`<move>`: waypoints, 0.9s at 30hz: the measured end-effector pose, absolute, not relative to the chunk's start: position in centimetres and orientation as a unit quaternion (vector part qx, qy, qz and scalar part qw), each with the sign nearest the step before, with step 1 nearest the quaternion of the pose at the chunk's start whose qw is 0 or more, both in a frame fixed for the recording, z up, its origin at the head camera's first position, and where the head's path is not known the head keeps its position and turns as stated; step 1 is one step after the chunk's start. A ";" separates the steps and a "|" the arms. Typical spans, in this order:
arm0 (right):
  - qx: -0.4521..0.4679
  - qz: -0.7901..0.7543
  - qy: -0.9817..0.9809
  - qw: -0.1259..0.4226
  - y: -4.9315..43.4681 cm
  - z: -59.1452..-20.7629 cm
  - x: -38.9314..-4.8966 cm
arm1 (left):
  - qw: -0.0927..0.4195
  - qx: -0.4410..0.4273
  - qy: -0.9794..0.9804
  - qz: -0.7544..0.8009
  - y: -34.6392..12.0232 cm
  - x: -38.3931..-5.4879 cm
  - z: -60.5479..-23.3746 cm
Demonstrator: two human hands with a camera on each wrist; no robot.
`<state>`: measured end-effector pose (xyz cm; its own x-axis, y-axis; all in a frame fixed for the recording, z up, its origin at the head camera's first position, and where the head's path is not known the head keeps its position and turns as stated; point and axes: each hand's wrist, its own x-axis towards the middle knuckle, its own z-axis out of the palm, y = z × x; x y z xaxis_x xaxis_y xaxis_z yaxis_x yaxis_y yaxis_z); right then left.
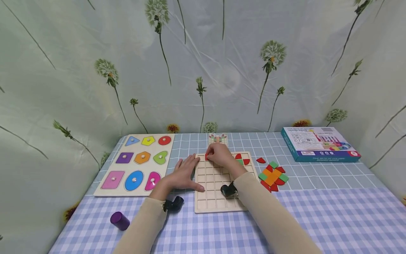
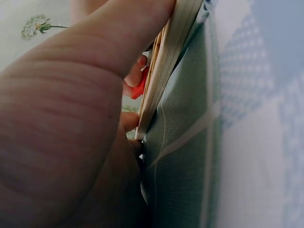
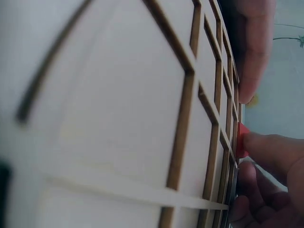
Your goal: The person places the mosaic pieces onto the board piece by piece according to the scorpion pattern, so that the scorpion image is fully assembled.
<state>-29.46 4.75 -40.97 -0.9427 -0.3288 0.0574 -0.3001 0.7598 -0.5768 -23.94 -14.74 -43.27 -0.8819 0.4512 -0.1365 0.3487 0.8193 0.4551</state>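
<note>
Grid board (image 1: 210, 199), just one of them, lies on the cloths in front of the person. Two hands are at it. The right hand (image 1: 221, 155) pinches one red piece (image 1: 207, 157) between thumb and fingers over the top left cells; the left hand (image 1: 183, 175) lies with fingers spread and nearly straight, gripping nothing, fingertips by the top left corner and thumb over the left edge. Near the board's top right corner I count two red quarter-rounds (image 1: 246, 162) and at least one green piece (image 1: 240, 162); the right arm may cover more.

Beside the board to the right sits one loose red piece (image 1: 261, 160), then one pile (image 1: 272, 178) with three green pieces showing; the reds and oranges overlap too much to count. Behind the board is one pattern card (image 1: 217, 138). To the left, one puzzle board (image 1: 130, 175) carries nine knobbed shapes in three rows of three, with one purple cylinder (image 1: 120, 221) nearer the person. One box (image 1: 320, 144) lies far right.

The left wrist view alone gives the grid board's side edge close up; the right wrist view shows its raised ridges with brown sides.
</note>
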 end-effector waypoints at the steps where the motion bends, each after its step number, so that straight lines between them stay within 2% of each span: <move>1: -0.169 -0.301 0.938 0.024 4.7 -40.9 -29.5 | 0.120 0.211 0.946 0.213 -14.7 -23.9 -43.3; 13: -0.195 -0.310 0.930 0.040 5.1 -40.7 -29.1 | 0.121 0.214 0.945 0.215 -14.7 -23.9 -43.2; 27: -0.222 -0.365 0.903 0.038 7.9 -39.2 -26.5 | 0.125 0.212 0.945 0.217 -14.7 -23.8 -43.0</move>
<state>-26.48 7.85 -39.19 -0.8985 -0.4291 0.0931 -0.3731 0.6345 -0.6769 -23.83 -14.73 -43.02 -0.8789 0.4546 -0.1446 0.3458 0.8159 0.4634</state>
